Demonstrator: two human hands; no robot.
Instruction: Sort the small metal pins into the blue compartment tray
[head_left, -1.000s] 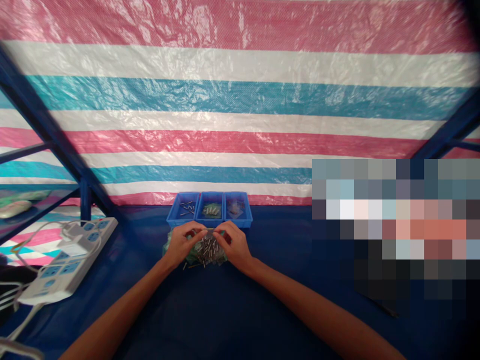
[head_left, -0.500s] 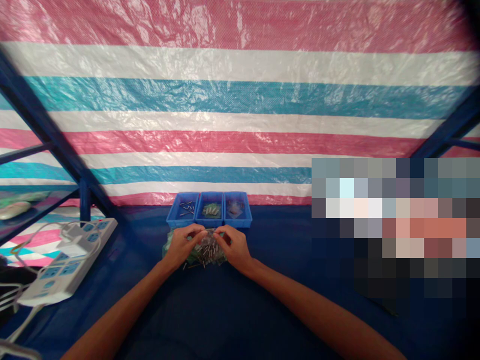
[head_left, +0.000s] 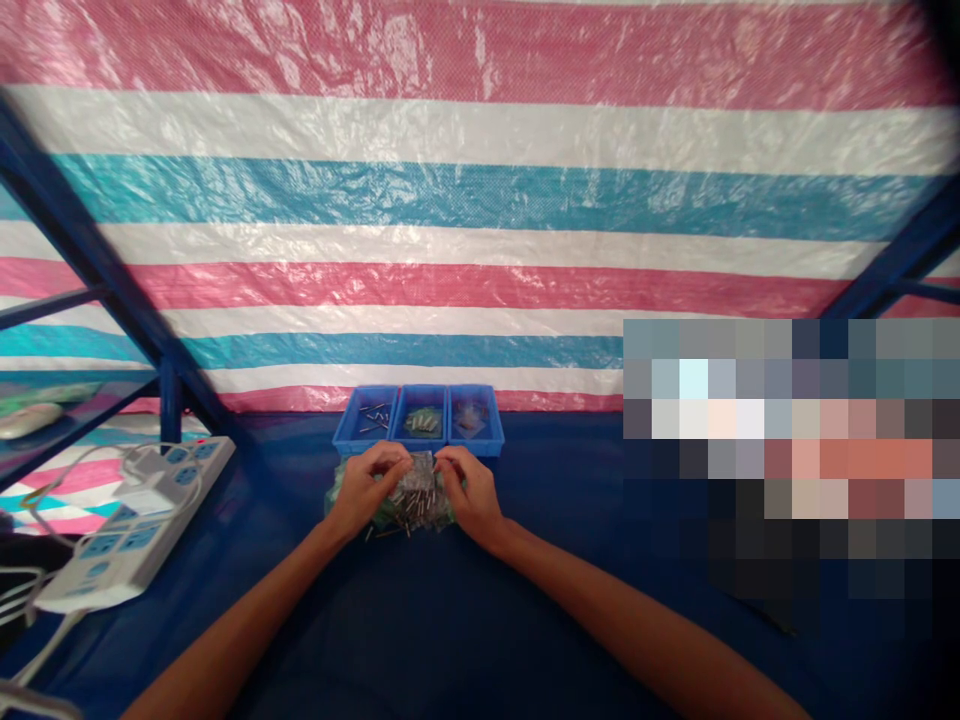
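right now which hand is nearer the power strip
Left. The left hand is right of the power strip, at the left side of the pile; the right hand is farther off, at its right side.

No lettering, number or sign can be read anywhere.

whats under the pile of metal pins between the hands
Green plastic and clear plastic show around the pile of metal pins, on the blue table. What lies directly beneath is covered by the pins themselves.
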